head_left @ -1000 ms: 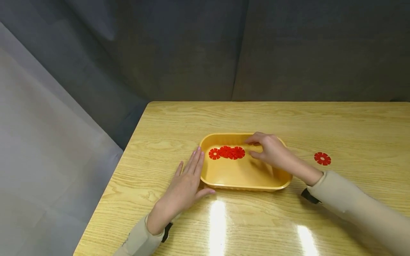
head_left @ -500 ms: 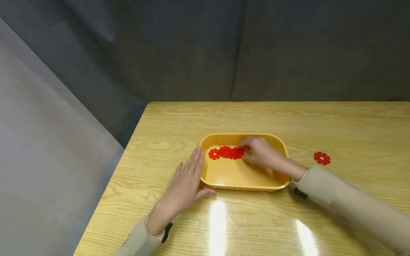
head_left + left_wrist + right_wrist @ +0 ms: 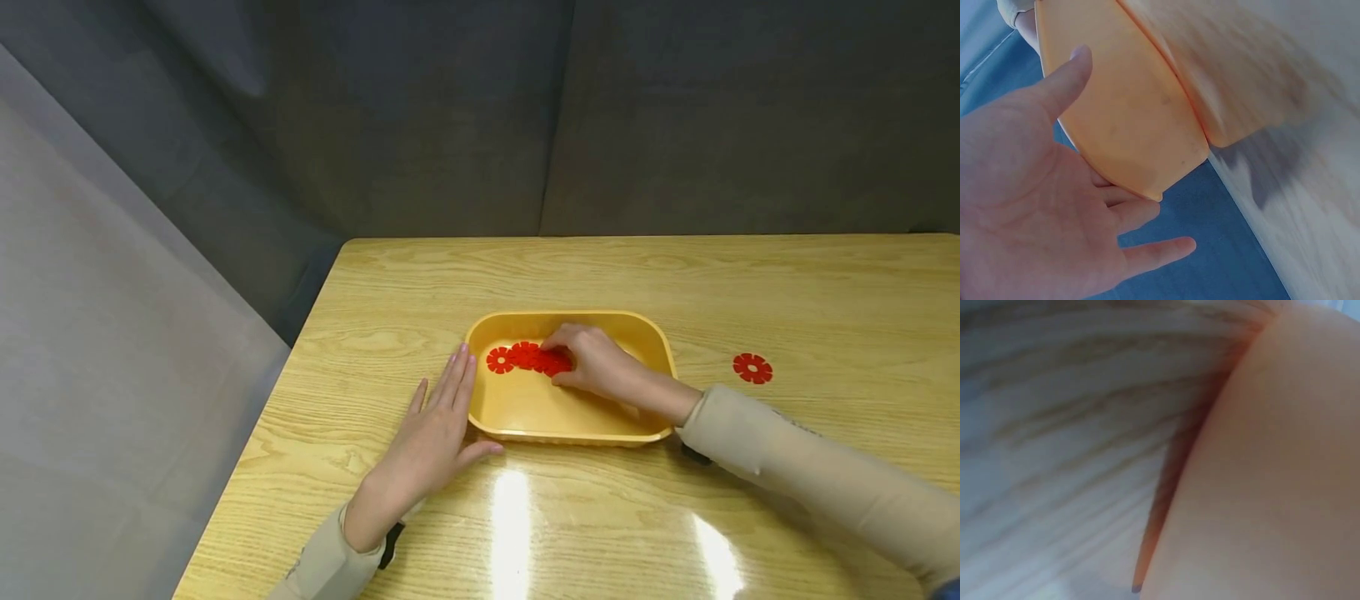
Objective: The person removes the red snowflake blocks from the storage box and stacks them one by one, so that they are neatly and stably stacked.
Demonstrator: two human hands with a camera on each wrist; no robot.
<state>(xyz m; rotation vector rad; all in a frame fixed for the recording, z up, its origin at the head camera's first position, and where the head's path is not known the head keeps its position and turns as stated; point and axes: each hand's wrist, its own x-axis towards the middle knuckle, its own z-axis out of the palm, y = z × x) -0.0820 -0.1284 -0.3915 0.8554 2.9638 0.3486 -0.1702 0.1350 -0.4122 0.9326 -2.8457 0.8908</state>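
Observation:
A yellow plastic tray (image 3: 540,414) sits on the table. Several red snowflake building discs (image 3: 525,354) overlap in a short row towards its left end. Reaching in over the right side, my right hand (image 3: 600,363) curls its fingers and thumb round the row's right end, partly covering the discs there. My left hand (image 3: 426,442) lies along the outside of the tray's left end, fingers straight and fingertips at the rim, thumb near the front corner. In the left wrist view, that hand (image 3: 1047,212) has its fingers extended against the tray wall (image 3: 1129,112).
One red snowflake disc (image 3: 753,378) lies alone on the wooden table (image 3: 405,292), right of the tray. A dark curtain (image 3: 420,117) hangs behind the table's far edge. The right wrist view shows mostly the tray's side (image 3: 1260,481), blurred and close.
My right hand has moved left and down inside the tray, from the bare floor beside the discs to close round the right end of the row. My left hand has stayed put.

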